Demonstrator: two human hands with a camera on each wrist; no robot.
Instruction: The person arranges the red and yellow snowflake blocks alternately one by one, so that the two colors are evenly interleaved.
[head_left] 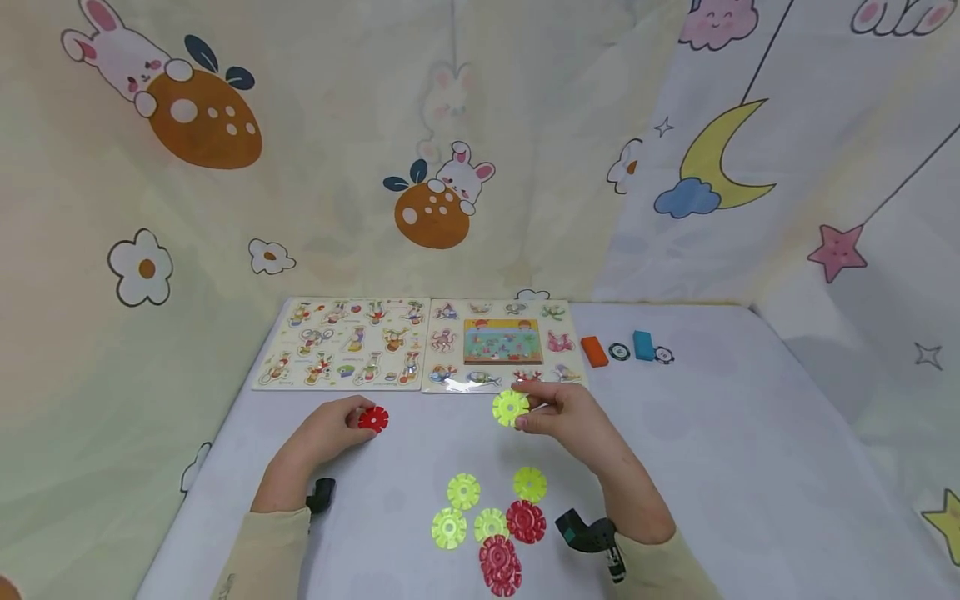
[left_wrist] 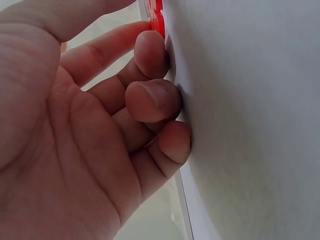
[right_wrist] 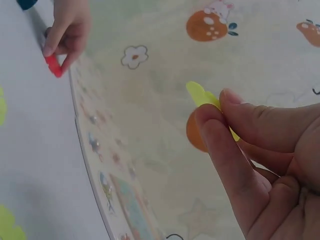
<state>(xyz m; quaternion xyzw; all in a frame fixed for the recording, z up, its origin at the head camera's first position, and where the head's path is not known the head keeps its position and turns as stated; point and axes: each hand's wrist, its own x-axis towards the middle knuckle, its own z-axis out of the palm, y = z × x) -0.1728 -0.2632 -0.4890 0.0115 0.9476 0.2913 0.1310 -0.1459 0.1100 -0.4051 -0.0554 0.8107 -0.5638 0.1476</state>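
My left hand (head_left: 327, 431) pinches a red notched disc (head_left: 373, 419) between thumb and forefinger, low over the white table. In the left wrist view its other fingers (left_wrist: 152, 100) curl loosely with their tips at the tabletop, and only a sliver of the red disc (left_wrist: 157, 17) shows. Farther right, my right hand (head_left: 567, 417) holds up a yellow-green notched disc (head_left: 510, 407) by its edge. From the right wrist this yellow disc (right_wrist: 202, 95) appears nearly edge-on between thumb and forefinger. Both discs are held apart from each other.
Several loose discs lie at the front middle, yellow-green ones (head_left: 463, 492) beside red ones (head_left: 526, 522). Two picture puzzle boards (head_left: 345, 343) span the back, a small picture panel (head_left: 502, 342) on the right one. Orange (head_left: 594, 352) and blue blocks (head_left: 643, 345) sit right of them, near two round chips (head_left: 618, 352).
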